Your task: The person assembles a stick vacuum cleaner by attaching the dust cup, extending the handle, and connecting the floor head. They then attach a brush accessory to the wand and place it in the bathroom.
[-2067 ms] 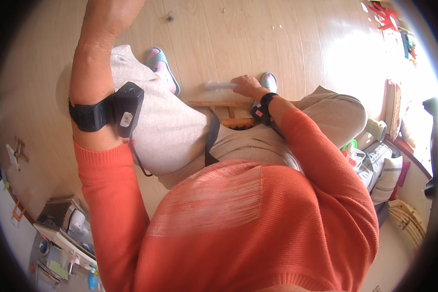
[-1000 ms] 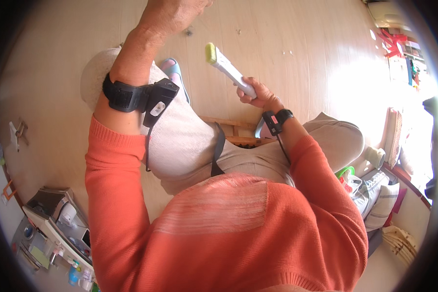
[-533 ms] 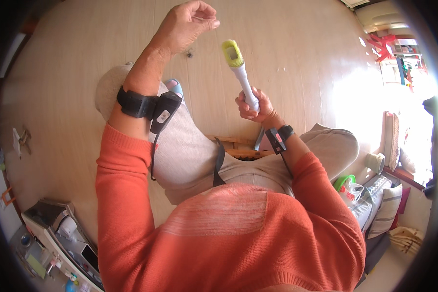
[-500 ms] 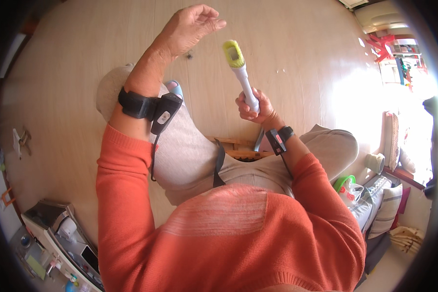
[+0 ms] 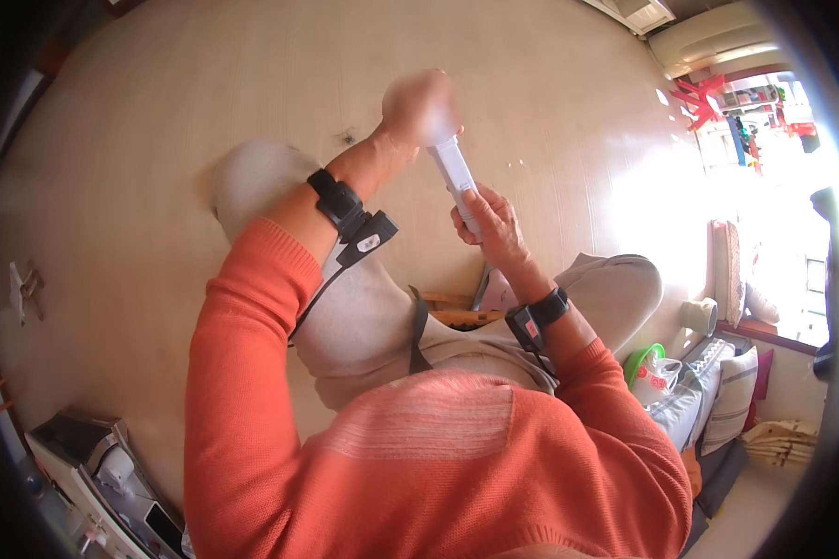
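Note:
A cleaning brush with a white handle (image 5: 453, 168) is held up in front of me over the floor, tilted with its far end to the left. My right hand (image 5: 497, 226) wraps round the near end of the handle, thumb along its top. At the far end, my left hand (image 5: 418, 110) closes round the brush head and covers it. That hand is blurred, so its single fingers are hard to make out, and the bristles are hidden. Each wrist wears a black strap with a small device.
Pale wood-look floor (image 5: 158, 186) spreads around my bent, beige-trousered legs (image 5: 359, 317). Something wooden (image 5: 457, 317) lies between them. A green-rimmed container (image 5: 643, 363) and striped cushion (image 5: 729, 401) sit at right, near bright sunlight. A dark-and-silver unit (image 5: 75, 433) stands at lower left.
My left hand has come down and right onto the brush head, hiding the yellow-green bristles that showed before. The handle has turned a little in my right hand.

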Motion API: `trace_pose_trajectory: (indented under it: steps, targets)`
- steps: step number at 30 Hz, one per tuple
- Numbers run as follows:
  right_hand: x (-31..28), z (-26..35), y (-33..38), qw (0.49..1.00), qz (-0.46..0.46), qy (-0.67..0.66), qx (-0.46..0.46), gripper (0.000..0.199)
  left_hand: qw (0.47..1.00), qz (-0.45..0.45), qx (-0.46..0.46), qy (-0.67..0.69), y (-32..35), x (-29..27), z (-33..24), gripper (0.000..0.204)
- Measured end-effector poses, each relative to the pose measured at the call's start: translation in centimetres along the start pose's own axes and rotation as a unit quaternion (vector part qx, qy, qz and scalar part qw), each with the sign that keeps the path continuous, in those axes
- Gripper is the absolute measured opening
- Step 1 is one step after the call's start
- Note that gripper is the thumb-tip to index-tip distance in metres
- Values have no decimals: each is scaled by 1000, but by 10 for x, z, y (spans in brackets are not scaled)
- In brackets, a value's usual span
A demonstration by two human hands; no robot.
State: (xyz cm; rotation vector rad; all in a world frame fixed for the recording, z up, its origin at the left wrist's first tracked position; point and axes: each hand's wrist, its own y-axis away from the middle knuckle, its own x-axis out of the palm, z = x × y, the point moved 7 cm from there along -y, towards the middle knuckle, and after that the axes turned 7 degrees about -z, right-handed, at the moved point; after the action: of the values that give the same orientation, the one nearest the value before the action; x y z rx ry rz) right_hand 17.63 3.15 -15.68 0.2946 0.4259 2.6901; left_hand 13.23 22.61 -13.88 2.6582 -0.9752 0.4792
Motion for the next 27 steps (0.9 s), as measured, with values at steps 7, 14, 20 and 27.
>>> trace_pose_trajectory:
  steps: [7,14,20,27]
  targets:
    - [-54,-13,19,998,-65,20,6,30,942,-213,88,-243,-50,-50,-53,42]
    - [-200,-130,32,902,-301,125,283,20,854,-93,164,-485,-23,-41,-67,37]
    - [-249,-217,66,936,-107,310,126,14,848,-87,165,-497,-21,-57,-71,34]
    - [-222,-273,-15,849,-329,66,409,18,854,-47,178,-487,-29,-34,-61,27]
